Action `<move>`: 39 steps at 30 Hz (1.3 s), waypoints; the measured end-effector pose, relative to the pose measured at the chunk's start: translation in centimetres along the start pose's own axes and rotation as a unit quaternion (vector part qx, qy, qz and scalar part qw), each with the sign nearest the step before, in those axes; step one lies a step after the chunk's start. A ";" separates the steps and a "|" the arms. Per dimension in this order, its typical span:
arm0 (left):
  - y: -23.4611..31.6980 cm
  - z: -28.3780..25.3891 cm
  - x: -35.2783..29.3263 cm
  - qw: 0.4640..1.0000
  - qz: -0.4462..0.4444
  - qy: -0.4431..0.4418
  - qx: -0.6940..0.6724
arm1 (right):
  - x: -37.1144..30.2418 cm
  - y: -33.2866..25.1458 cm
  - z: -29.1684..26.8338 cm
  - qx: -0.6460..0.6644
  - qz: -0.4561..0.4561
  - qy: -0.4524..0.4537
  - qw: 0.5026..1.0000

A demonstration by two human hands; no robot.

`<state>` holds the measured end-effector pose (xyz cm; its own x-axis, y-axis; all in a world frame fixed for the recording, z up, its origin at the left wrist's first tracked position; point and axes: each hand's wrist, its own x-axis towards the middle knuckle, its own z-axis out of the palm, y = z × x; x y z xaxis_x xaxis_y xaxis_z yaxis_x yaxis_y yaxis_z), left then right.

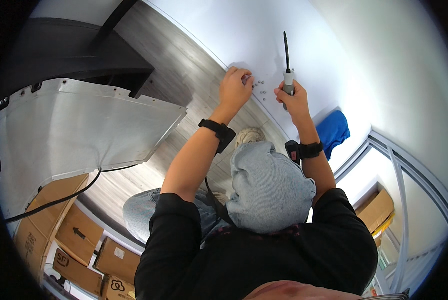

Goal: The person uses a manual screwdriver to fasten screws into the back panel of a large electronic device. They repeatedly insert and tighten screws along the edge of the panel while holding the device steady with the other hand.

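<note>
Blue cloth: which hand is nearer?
Right. Right hand, grip around the screwdriver, is up-left of the blue cloth; left hand is farther left, by small metal parts.

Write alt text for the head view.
A person's right hand grips a grey-handled screwdriver, while the curled left hand is beside small metal pieces on a white surface. A silver metal panel is at left.

A smooth white tabletop-like surface [249, 37] is carrying small metal screws [262, 91], which are lying scattered near its edge, and a crumpled blue cloth [335, 129] well apart. Alongside, grey wood-grain flooring [171, 75] is supporting a beige shoe [249, 135].
</note>
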<state>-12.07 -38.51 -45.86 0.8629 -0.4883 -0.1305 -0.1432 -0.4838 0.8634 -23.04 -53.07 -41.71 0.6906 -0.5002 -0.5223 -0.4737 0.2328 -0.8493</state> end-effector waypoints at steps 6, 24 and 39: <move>0.3 0.4 0.2 1.000 -0.011 0.018 0.023 | 0.4 -0.1 -0.2 0.001 -0.016 -0.003 1.000; 2.5 -10.2 1.4 0.723 -0.270 0.049 -0.635 | 2.7 -5.3 1.3 -0.197 -0.170 -0.201 0.944; 2.8 -20.9 -3.9 0.698 -0.132 0.223 -0.668 | 0.5 -12.2 12.2 -0.303 -0.339 -0.313 0.834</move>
<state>-5.68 -22.76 -32.77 0.8818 -0.0906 -0.4628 0.3705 0.7403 0.5609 -10.24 -46.04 -32.55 0.9722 0.2315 -0.0358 0.0838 -0.4864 -0.8697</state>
